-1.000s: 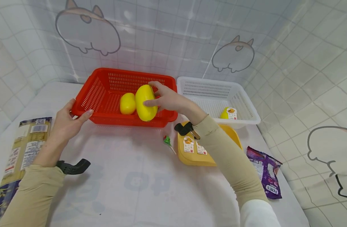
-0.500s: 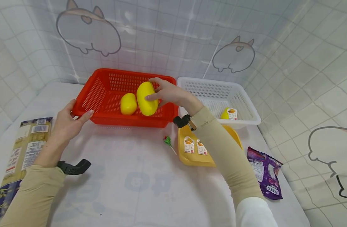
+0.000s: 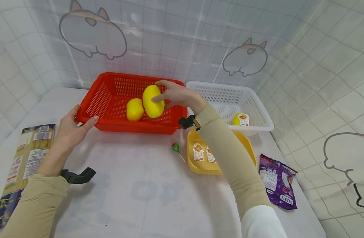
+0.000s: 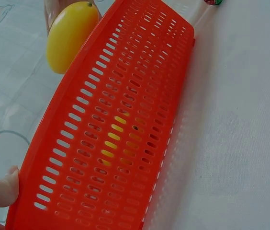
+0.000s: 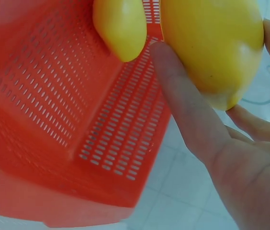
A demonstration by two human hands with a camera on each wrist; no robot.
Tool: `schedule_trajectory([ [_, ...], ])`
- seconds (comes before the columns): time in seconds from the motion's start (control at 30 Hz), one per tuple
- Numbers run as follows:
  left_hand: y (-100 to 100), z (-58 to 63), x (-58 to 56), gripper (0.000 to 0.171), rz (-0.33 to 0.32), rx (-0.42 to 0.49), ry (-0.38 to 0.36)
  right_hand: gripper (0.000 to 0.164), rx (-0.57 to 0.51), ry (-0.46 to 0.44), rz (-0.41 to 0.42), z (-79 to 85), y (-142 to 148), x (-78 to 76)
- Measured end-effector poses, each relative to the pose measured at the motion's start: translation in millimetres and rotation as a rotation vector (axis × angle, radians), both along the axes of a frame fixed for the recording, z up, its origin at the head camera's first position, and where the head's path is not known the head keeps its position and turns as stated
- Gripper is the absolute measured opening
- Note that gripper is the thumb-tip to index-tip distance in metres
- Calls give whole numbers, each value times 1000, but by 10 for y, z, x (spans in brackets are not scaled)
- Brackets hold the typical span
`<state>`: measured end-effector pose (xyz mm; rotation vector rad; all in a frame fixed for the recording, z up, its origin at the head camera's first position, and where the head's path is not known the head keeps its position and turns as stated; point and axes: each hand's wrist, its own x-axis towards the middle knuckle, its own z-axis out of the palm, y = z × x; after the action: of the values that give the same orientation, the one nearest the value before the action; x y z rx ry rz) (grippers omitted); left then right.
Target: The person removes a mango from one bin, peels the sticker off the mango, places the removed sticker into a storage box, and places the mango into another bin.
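Head view: my right hand (image 3: 174,94) pinches yellow fruit (image 3: 150,105), left hand (image 3: 69,129) grips red basket (image 3: 134,127); smooth skin might slip, contact partly hidden.

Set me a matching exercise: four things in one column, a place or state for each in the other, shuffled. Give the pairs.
1. Raised yellow fruit
2. Red basket
3. Lollipop
4. Purple packet

A. Right of the yellow tray
B. Edge held by the left grip
C. In the right grip
D. On a white stick

Pairs: 1-C, 2-B, 3-D, 4-A
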<state>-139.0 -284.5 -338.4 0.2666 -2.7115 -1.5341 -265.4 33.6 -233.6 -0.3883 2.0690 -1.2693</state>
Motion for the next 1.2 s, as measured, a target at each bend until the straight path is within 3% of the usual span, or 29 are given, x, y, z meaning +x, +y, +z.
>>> schedule_trajectory([
  [0.73, 30, -47, 27, 97, 17, -13, 23, 75, -27, -80, -81, -249, -53, -304],
  [1.2, 35, -30, 35, 94, 23, -18, 12, 75, -132, -153, -137, -520, -89, -513],
])
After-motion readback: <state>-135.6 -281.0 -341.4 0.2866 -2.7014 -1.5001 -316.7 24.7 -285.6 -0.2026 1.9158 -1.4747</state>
